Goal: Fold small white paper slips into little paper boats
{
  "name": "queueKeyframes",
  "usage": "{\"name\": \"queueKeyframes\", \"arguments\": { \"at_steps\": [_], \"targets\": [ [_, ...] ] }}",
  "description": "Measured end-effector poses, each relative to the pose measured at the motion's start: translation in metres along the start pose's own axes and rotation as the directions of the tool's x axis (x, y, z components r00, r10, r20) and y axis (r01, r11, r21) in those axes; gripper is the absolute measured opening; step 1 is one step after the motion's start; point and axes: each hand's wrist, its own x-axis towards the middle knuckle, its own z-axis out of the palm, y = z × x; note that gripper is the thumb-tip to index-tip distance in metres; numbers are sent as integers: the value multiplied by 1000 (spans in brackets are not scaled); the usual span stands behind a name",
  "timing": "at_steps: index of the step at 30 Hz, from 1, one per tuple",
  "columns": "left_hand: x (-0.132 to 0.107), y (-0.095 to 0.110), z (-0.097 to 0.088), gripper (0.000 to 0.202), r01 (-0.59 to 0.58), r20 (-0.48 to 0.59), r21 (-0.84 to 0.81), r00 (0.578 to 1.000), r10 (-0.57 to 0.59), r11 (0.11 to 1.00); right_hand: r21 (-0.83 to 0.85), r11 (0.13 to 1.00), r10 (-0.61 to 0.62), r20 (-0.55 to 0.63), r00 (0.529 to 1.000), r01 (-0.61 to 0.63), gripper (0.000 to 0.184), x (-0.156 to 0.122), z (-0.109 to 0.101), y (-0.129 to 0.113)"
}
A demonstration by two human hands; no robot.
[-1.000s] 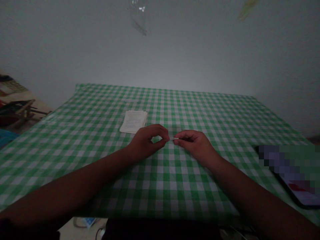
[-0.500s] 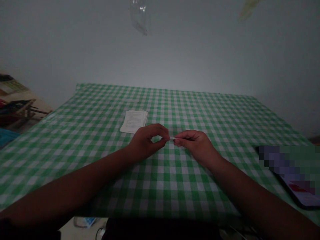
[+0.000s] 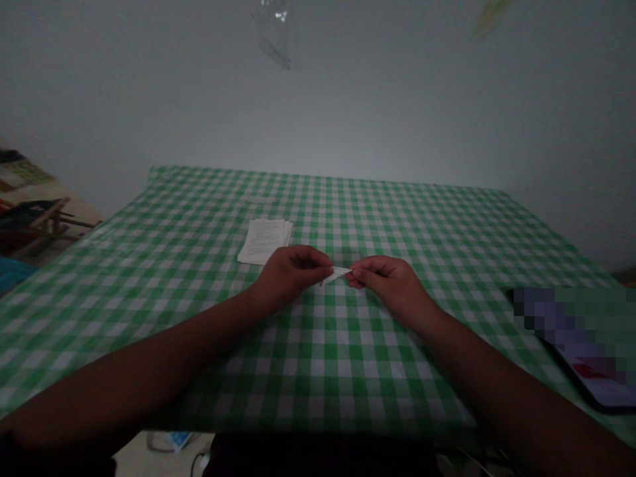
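Note:
Between my two hands a small folded piece of white paper [image 3: 340, 271] is stretched, with faint printed lines on it. My left hand [image 3: 293, 275] pinches its left end between thumb and fingers. The right end sits in the pinch of my right hand [image 3: 385, 278]. Both hands are held over the middle of the table, and the fingertips hide the paper's ends. Just behind my left hand lies a stack of printed white sheets [image 3: 265, 240], slightly fanned at its right side.
A green and white checked tablecloth [image 3: 318, 371] covers the table. At the right edge lies a phone [image 3: 591, 381], its screen partly blurred out. A pale wall [image 3: 348, 99] rises behind the table, with a clear plastic bag [image 3: 274, 33] hanging on it. Wooden furniture [image 3: 54, 218] stands at the far left.
The paper has turned so more of its printed face shows between my hands. My left fingers have shifted slightly left, and their thumb now lies along the paper.

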Motion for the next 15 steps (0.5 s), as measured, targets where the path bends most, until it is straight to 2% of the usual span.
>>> {"name": "queueKeyframes", "arguments": {
  "at_steps": [4,10,13,15],
  "targets": [
    [0,-1,2,19,20,0,-15,1000,-20,1000,8,1000,7,22,1000,-7,18,2,0,2],
    [-1,1,3,17,47,47,-30,998,-45,998,-98,995,12,49,999,-7,16,-3,5,-6],
    [1,-1,3,18,66,43,-43,997,-64,997,-75,997,5,55,998,-1,15,-2,5,-5],
    [3,-4,3,18,84,43,-20,996,-83,996,-26,999,40,45,998,-39,16,-1,4,-2]
  ]
}}
